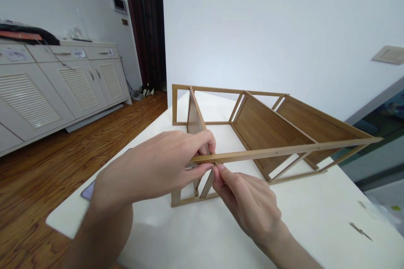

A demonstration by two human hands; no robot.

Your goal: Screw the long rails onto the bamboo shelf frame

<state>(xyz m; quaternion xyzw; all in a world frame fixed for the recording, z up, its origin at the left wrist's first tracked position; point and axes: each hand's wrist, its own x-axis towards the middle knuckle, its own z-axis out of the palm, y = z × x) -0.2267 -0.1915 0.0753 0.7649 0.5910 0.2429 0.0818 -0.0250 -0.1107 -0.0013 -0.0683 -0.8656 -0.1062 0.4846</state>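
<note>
Bamboo shelf frame [277, 134], panels upright, lay on white desk [315, 218]; left hand [151, 164] and right hand [246, 201] both pinched long rail [284, 150] near its end.

Bamboo shelf frame [227, 90], three panels [268, 128] upright; long rail [284, 150], 9 o'clock end held by left hand [151, 164], right hand [246, 201]
</note>
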